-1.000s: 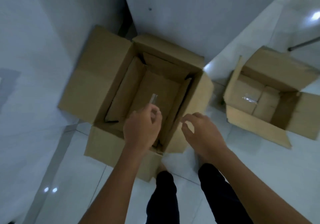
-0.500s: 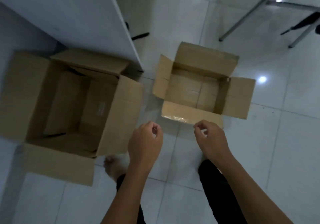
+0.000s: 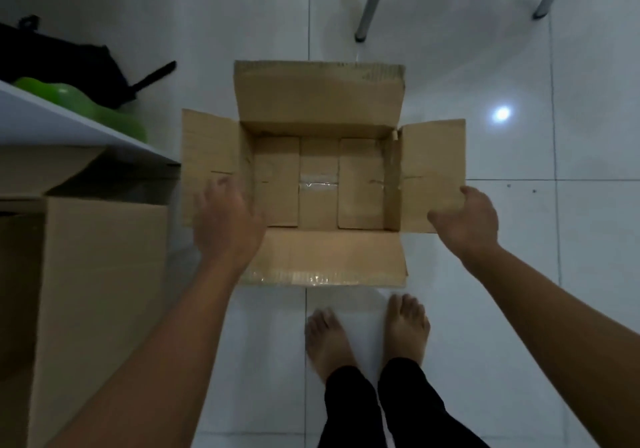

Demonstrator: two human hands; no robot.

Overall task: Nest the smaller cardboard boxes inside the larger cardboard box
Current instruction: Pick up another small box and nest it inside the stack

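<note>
No text, label, brand or number can be read anywhere in this view. The smaller cardboard box [image 3: 318, 184] shows only plain brown card and a strip of clear tape [image 3: 318, 184] across its bottom seam, with no print. The larger cardboard box [image 3: 100, 291] at the left is likewise unmarked.

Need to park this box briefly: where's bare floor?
Bare tile lies right of the small box, beyond its right flap, and behind it up to the chair legs. The left is crowded: large box, white shelf.
</note>
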